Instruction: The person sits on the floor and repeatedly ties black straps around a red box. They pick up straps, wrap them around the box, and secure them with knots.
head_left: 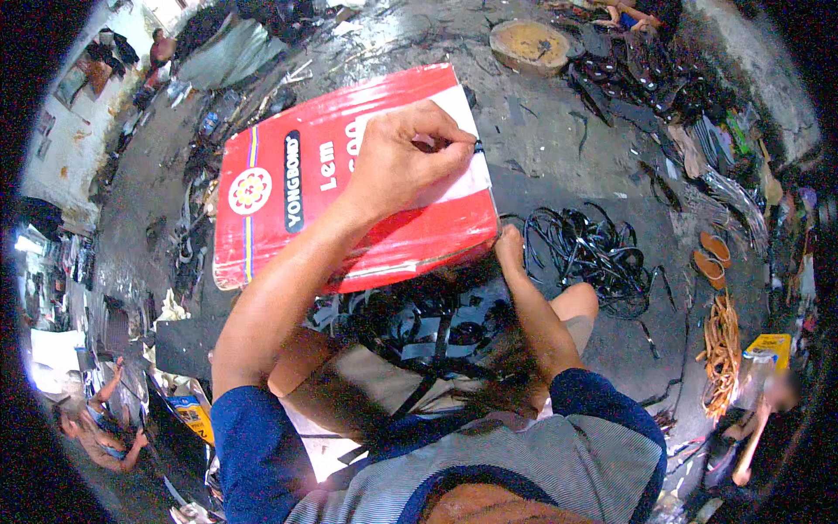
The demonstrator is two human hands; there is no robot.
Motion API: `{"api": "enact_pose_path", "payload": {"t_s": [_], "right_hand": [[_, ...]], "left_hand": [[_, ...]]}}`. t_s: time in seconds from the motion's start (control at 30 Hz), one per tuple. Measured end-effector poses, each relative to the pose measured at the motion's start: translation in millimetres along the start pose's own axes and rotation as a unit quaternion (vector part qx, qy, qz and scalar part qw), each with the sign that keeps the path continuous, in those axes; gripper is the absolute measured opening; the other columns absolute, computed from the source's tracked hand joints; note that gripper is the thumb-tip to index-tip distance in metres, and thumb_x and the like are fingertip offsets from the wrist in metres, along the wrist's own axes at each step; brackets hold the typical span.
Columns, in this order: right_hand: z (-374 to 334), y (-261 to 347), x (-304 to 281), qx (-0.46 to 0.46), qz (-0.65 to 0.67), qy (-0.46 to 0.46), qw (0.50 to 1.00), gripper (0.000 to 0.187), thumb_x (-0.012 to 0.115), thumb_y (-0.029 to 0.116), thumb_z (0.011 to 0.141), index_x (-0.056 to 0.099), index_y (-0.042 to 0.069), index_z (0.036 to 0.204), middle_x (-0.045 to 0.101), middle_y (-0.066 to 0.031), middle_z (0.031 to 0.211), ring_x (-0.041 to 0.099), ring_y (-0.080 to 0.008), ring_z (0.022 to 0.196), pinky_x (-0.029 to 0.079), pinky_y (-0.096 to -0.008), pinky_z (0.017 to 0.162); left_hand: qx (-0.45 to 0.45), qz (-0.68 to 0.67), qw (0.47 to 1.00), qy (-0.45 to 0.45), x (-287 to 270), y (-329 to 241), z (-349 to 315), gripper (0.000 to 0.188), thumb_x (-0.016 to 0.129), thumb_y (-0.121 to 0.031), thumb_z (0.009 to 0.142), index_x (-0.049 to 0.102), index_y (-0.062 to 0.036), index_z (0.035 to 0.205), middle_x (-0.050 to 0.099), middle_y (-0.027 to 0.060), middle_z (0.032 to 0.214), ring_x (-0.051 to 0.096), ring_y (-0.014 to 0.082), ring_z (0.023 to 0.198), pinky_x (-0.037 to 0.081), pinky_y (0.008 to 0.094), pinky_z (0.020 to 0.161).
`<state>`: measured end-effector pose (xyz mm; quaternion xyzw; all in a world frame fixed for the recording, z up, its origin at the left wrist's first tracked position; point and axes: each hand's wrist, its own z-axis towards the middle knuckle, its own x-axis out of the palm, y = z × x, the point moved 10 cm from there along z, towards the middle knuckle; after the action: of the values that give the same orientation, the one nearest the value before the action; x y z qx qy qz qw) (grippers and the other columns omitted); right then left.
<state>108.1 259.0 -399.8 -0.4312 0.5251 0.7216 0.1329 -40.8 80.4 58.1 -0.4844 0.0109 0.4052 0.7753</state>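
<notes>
A red carton with a white strip along its right side rests tilted over my lap. My left hand lies across its upper face, thumb and fingertips pinched together on the end of a black strip at the carton's right edge. Close against the lower right corner is my right hand; its fingers are mostly hidden, so what it holds cannot be told. Between my crossed legs, below the carton, lies a heap of shiny black strips.
Right of my knee lies a tangled pile of black strips. Farther right are orange sandals and a bundle of tan strips. A round wooden block stands ahead. Other people sit at lower left and lower right.
</notes>
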Motion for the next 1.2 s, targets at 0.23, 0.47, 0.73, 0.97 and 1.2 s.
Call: {"api": "enact_pose_path", "payload": {"t_s": [0.23, 0.47, 0.73, 0.97, 1.2], "right_hand": [[-21, -17, -4, 0.054, -0.029, 0.045, 0.997, 0.026, 0.062, 0.019, 0.090, 0.070, -0.005, 0.093, 0.070, -0.0320, 0.101, 0.068, -0.0486, 0.101, 0.053, -0.0559, 0.088], [-7, -39, 11, -0.094, -0.237, 0.122, 0.959, 0.025, 0.063, 0.019, 0.089, 0.072, -0.004, 0.092, 0.069, -0.0277, 0.098, 0.068, -0.0490, 0.093, 0.056, -0.0530, 0.084], [8, -88, -100, 0.076, -0.185, 0.030, 0.979, 0.033, 0.051, 0.025, 0.098, 0.066, -0.003, 0.108, 0.067, -0.0360, 0.110, 0.065, -0.0522, 0.105, 0.053, -0.0558, 0.092], [17, -108, -190, 0.157, -0.190, -0.004, 0.969, 0.036, 0.056, 0.027, 0.097, 0.065, -0.002, 0.116, 0.069, -0.0325, 0.111, 0.066, -0.0481, 0.109, 0.052, -0.0547, 0.095], [27, -127, -277, 0.282, -0.250, -0.062, 0.924, 0.036, 0.057, 0.026, 0.095, 0.070, 0.003, 0.121, 0.069, -0.0237, 0.124, 0.065, -0.0424, 0.119, 0.054, -0.0509, 0.098]], "left_hand": [[0.005, 0.006, 1.000, 0.017, -3, 4, -3, 0.002, 0.075, -0.004, 0.084, 0.075, -0.0034, 0.082, 0.071, 0.0046, 0.085, 0.067, 0.0112, 0.078, 0.056, 0.0269, 0.066], [0.107, 0.048, 0.992, 0.050, 2, -10, 4, 0.008, 0.076, -0.005, 0.082, 0.077, -0.0022, 0.089, 0.073, 0.0088, 0.089, 0.069, 0.0160, 0.078, 0.057, 0.0306, 0.069], [0.186, 0.181, 0.961, 0.093, -2, -20, -25, 0.019, 0.073, -0.004, 0.087, 0.075, -0.0001, 0.105, 0.070, 0.0137, 0.101, 0.070, 0.0267, 0.092, 0.057, 0.0355, 0.076], [0.301, 0.154, 0.939, 0.056, -7, -30, -29, 0.016, 0.070, 0.004, 0.085, 0.075, 0.0013, 0.100, 0.067, 0.0113, 0.092, 0.067, 0.0209, 0.079, 0.054, 0.0300, 0.067], [0.153, 0.078, 0.977, 0.125, 7, -21, -21, 0.032, 0.067, -0.013, 0.092, 0.074, -0.0040, 0.122, 0.057, 0.0084, 0.113, 0.058, 0.0189, 0.100, 0.051, 0.0328, 0.083]]}}
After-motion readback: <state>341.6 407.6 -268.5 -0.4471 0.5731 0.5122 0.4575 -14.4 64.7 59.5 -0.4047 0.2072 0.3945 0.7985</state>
